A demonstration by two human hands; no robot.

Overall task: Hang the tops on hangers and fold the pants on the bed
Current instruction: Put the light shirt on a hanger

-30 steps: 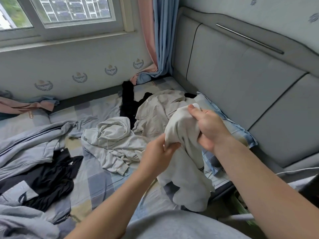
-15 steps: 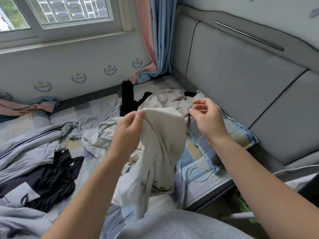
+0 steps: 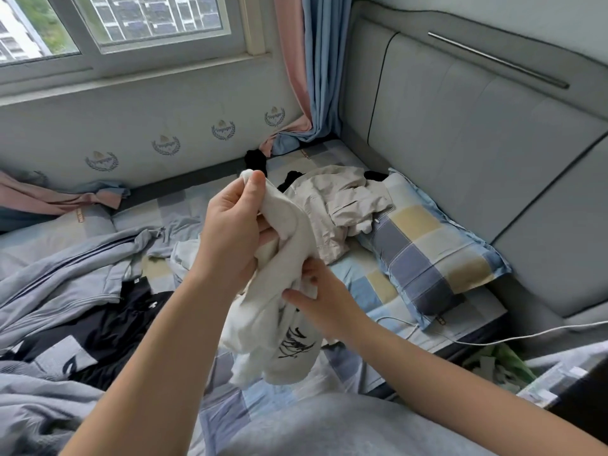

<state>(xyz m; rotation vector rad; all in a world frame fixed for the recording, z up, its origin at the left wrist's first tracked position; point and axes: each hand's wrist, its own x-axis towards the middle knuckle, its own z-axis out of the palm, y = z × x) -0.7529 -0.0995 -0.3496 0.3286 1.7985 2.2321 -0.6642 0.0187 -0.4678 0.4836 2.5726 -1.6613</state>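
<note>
- Head view: the left hand (image 3: 230,235) is raised over the bed, thumb and fingers clamped on a bunched edge of the white top (image 3: 260,327).
- Just below it, the right hand (image 3: 320,299) pinches a fold partway down the same top between thumb and fingers.
- Crumpled, the white top hangs from the 2 hands over the checked sheet (image 3: 355,284), with a black scribbled print (image 3: 294,343) showing near its lower end.
- Behind the hands a beige garment (image 3: 342,199) lies rumpled on the bed, its edge resting on the checked pillow (image 3: 427,255).
- That pillow sits against the grey headboard (image 3: 460,143).
- To the left a grey-blue zip jacket (image 3: 65,268) is spread out, touching a black garment (image 3: 108,327) with a pale panel.
- A white cable (image 3: 493,337) trails along the bed's right edge.
- In the far corner a pink and blue curtain (image 3: 316,77) hangs beside the window (image 3: 131,21).
</note>
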